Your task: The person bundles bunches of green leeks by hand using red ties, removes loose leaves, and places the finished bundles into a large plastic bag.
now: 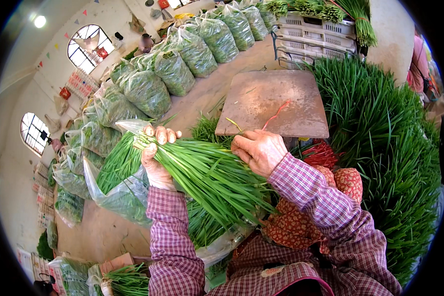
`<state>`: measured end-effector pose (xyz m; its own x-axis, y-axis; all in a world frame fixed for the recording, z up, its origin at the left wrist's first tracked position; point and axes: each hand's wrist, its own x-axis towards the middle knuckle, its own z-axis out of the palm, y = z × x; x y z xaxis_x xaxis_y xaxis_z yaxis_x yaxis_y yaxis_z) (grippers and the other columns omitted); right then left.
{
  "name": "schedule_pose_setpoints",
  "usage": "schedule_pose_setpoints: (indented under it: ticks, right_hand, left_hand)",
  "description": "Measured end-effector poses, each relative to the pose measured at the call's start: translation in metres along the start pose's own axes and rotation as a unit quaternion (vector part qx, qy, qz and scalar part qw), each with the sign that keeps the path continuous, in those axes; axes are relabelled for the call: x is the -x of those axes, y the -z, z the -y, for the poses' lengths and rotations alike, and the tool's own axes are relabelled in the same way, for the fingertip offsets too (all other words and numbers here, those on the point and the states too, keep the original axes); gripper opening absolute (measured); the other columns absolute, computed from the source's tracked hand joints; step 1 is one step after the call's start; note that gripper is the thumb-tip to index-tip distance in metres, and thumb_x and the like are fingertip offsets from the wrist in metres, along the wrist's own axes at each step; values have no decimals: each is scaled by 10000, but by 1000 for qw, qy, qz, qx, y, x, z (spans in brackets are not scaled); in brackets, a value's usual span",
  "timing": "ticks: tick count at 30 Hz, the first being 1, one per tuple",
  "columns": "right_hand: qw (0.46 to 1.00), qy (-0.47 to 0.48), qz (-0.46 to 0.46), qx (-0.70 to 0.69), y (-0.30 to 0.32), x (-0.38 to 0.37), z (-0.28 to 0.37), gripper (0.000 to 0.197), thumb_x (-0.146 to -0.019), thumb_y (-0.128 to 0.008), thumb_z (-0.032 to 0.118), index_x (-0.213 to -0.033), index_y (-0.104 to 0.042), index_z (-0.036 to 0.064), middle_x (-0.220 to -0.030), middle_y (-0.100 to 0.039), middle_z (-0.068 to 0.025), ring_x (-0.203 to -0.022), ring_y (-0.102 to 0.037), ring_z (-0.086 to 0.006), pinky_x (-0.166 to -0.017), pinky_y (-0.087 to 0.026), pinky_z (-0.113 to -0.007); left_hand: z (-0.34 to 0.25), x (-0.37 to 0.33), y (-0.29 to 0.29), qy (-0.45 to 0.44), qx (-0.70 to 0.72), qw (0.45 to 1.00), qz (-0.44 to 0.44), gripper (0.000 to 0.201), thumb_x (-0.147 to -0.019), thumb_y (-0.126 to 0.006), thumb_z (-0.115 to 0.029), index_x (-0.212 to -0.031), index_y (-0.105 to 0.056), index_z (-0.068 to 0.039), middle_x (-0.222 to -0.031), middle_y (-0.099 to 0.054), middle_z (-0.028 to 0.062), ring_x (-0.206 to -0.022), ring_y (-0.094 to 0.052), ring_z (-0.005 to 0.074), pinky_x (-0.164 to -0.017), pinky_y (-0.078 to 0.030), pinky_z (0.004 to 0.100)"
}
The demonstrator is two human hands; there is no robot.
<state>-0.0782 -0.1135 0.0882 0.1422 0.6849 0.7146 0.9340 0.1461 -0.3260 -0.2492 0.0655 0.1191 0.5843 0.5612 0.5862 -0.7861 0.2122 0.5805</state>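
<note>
Leaf bundle [212,172]: fans rightward and down from your left fist.
Left hand [157,169]: yours, gripping its stem end.
Right hand [263,152]: your fingers curl at its upper edge; pinch unclear.

1. Leaf bundle [214,172]: long, narrow, flat green leaves with paler stem ends.
2. State: gathered tightly at the stem ends; leaves fan out loosely toward the tips.
3. Pose: slanted, stem ends left and far, tips right and near.
4. Location: stem ends in the left grip [157,150], near-left of the worktop [276,89].
</note>
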Motion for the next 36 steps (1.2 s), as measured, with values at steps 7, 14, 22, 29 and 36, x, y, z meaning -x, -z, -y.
schedule_pose_setpoints:
  ticks: [7,14,22,29,36]
  right_hand:
    - [978,-87,7,-188,10,-8,4,99,-829,-643,118,-858,-592,38,-733,-612,-82,-602,-598,-189,-561,-483,-318]
    - [712,-313,69,-625,1,-15,0,94,-964,-515,224,-1004,-530,140,-969,-616,18,-929,-592,-115,-732,-507,-305]
    - [639,-291,50,-711,2,-25,-2,52,-976,-482,173,-993,-493,125,-940,-590,-26,-868,-613,-145,-764,-521,-302]
    - [556,-311,5,-771,7,-17,-13,64,-977,-461,142,-1008,-495,96,-836,-539,-5,-785,-597,-155,-706,-549,-305]
    - [634,-299,2,-714,44,-19,-31,116,-980,-468,169,-999,-537,78,-858,-560,-13,-801,-600,-158,-704,-542,-324]
  left_hand:
    - [8,7,10,80,-79,991,71,333,-659,-695,-74,-947,-531,-98,-794,-599,82,-864,-569,271,-910,-437,460]
    - [30,18,-2,93,-48,993,46,345,-673,-701,-136,-942,-486,-130,-754,-527,28,-848,-538,235,-929,-434,444]
    - [48,23,-6,123,-78,988,47,291,-636,-676,-104,-904,-564,-86,-767,-604,82,-875,-559,261,-855,-438,409]
    - [55,29,-13,148,-97,984,25,299,-629,-686,-113,-896,-552,-92,-740,-583,72,-834,-547,249,-863,-433,410]
    - [58,45,12,161,-92,983,-12,318,-629,-681,-58,-925,-564,-74,-754,-599,84,-805,-573,250,-843,-451,430]
